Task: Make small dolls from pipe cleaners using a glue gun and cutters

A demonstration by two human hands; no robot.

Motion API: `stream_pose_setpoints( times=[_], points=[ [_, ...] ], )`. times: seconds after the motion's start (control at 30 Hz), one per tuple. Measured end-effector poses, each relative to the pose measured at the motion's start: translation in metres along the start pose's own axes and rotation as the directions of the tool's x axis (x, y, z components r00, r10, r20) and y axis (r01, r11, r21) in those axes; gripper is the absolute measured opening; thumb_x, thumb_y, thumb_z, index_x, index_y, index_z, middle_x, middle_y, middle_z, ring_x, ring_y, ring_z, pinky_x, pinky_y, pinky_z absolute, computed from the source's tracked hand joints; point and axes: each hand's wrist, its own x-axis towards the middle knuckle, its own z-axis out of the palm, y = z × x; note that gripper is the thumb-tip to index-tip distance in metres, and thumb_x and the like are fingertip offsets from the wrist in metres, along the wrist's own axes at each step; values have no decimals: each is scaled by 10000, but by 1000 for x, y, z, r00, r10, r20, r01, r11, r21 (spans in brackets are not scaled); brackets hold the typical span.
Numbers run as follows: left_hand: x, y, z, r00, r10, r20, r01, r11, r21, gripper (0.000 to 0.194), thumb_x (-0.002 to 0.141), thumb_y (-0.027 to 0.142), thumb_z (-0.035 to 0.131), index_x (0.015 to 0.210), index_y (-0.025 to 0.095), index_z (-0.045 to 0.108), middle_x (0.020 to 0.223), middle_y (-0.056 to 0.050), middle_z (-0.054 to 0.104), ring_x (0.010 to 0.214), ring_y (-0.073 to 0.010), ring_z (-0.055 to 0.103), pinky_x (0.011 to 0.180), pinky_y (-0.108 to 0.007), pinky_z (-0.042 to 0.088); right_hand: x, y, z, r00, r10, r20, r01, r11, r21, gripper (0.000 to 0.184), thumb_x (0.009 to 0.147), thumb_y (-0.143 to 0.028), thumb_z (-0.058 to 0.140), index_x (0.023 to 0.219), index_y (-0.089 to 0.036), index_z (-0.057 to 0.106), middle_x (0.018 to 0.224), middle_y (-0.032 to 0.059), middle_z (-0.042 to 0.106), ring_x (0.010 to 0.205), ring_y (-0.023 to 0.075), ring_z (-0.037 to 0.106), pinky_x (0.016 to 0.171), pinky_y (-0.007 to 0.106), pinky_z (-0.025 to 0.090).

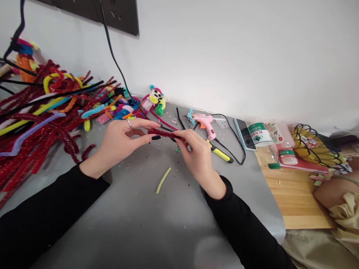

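Note:
Between my two hands is a short dark-red glittery pipe cleaner piece [164, 133], held level above the grey mat [134, 220]. Its left end is pinched between the thumb and fingers of my left hand [123, 138], which wears a ring. My right hand [198, 153] grips the other end with thumb and fingertips. Below them, a short pale-green pipe cleaner piece [163, 180] lies on the mat. A yellow utility knife [220, 151] rests just right of my right hand, and a pink glue gun [206, 125] lies behind it.
At left spreads a big pile of pipe cleaners [42, 123], mostly red. Small fuzzy dolls [153, 96] stand by the wall. A black cord [113, 56] hangs down. At right are a phone [245, 133], bottles [262, 136], a yellow basket [311, 144] and another person's arm [331, 192].

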Motion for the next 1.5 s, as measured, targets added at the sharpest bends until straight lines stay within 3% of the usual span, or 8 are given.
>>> stream_pose_setpoints(
  times=[0.17, 0.37, 0.83, 1.07, 1.17, 1.27, 1.37, 1.5],
  points=[
    [1, 1, -1, 999, -31, 37, 30, 999, 10, 172, 857, 432, 795, 974, 313, 842, 1025, 2, 855, 923, -282, 809, 851, -418, 703, 1, -1, 0, 1000, -18, -19, 18, 1000, 17, 203, 1084, -176, 542, 1103, -212, 741, 1017, 66, 801, 851, 161, 733, 769, 286, 590],
    [1, -4, -1, 997, 64, 49, -66, 997, 33, 125, 899, 401, 768, 939, 307, 840, 937, -5, 847, 826, -275, 805, 779, -454, 699, 1, -3, -2, 1000, -15, 6, 15, 1000, 5, 200, 1085, -164, 540, 1089, -204, 736, 1002, 64, 799, 845, 155, 731, 762, 274, 587],
    [-3, -3, -1, 987, 152, -46, -147, 983, 106, 116, 937, 365, 763, 879, 308, 846, 884, 19, 844, 826, -251, 807, 760, -420, 680, 1, 0, 0, 1000, -18, -25, 17, 999, -29, 191, 1067, -187, 605, 1032, -191, 793, 937, 69, 820, 829, 176, 745, 755, 280, 586],
    [-6, 0, 1, 980, 179, -85, -168, 978, 128, 123, 941, 343, 763, 841, 319, 831, 871, 26, 840, 803, -236, 799, 762, -395, 670, 1, 1, -1, 998, 66, -9, -66, 997, -31, 240, 1071, -242, 590, 986, -220, 814, 877, 62, 812, 785, 185, 738, 737, 304, 592],
    [-5, -2, 2, 991, 116, -67, -115, 993, 30, 80, 920, 375, 803, 940, 306, 837, 941, 3, 844, 824, -239, 789, 743, -389, 669, 2, 0, -3, 996, 84, -31, -82, 995, 48, 215, 1058, -230, 611, 967, -216, 805, 853, 48, 806, 727, 167, 720, 693, 295, 590],
    [0, -3, 4, 996, 89, 25, -84, 985, -150, 323, 847, 445, 886, 1125, 297, 818, 1126, -54, 838, 983, -273, 793, 769, -385, 684, 2, -3, -1, 995, 100, -2, -99, 987, 128, 193, 1060, -259, 617, 1004, -223, 798, 867, 35, 804, 695, 152, 710, 651, 283, 586],
    [4, -1, 5, 976, 160, 147, -120, 962, -247, 252, 868, 493, 871, 1010, 289, 830, 1168, -80, 830, 1093, -288, 785, 879, -409, 685, 2, -5, 1, 997, 38, 74, -50, 983, 177, 188, 1073, -300, 620, 1068, -214, 787, 932, 45, 809, 766, 155, 734, 705, 280, 603],
    [5, -2, 1, 985, 91, 146, -44, 955, -295, 261, 977, 493, 764, 957, 233, 782, 1150, -78, 830, 1062, -268, 777, 915, -423, 669, 5, -4, -11, 987, -28, 155, 32, 999, -19, 266, 1051, -351, 671, 1246, -176, 717, 1140, 125, 795, 1050, 244, 739, 926, 374, 611]
  ],
)
